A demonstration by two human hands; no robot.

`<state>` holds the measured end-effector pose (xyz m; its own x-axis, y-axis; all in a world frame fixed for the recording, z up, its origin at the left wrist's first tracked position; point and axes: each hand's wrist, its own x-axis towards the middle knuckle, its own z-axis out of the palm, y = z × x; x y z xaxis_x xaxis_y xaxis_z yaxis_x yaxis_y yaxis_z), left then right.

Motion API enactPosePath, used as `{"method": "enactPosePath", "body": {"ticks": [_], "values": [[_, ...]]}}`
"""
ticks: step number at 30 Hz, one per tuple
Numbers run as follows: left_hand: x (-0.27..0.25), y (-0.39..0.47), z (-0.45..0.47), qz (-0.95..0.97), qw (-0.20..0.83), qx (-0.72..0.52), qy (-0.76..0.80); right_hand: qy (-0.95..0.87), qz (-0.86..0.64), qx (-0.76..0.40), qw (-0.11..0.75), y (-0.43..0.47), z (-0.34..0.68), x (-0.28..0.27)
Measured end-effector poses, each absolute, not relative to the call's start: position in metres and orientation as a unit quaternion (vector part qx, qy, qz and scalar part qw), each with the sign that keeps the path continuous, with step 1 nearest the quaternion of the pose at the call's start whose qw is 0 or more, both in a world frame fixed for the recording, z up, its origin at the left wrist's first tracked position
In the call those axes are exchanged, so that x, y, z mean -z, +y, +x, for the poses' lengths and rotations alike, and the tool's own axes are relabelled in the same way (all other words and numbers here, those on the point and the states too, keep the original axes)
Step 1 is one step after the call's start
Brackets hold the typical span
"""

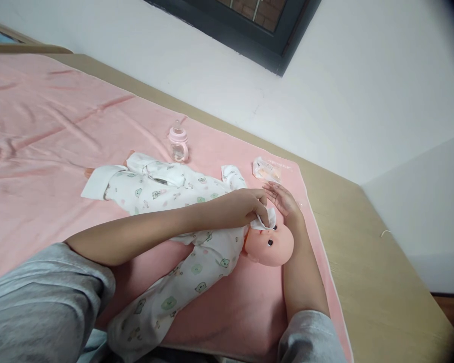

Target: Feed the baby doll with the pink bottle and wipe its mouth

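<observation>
Your left hand (244, 207) pinches a white cloth (271, 218) at the face of the doll (204, 189), which lies lengthwise beneath that forearm, feet left and head right, while your right hand (285, 200), fingers extended, curves beside the head's far side.

One doll (202, 192), one bottle (179, 144), one packet (266, 170), one cloth (271, 219), one blanket (60, 126)
</observation>
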<state>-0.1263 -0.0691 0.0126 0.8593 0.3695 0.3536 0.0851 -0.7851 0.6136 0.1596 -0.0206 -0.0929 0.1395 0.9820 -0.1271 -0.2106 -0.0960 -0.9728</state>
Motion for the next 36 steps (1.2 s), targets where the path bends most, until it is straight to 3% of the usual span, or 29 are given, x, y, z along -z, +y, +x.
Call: {"method": "enactPosePath", "body": {"ticks": [28, 36], "values": [[-0.018, -0.065, -0.128, 0.92, 0.253, -0.256, 0.154, -0.389, -0.503, -0.536, 0.555, -0.02, 0.161, 0.095], [-0.023, -0.063, -0.136, 0.937, 0.271, -0.186, 0.12, -0.398, -0.501, -0.533, 0.553, -0.018, 0.163, 0.099]]}}
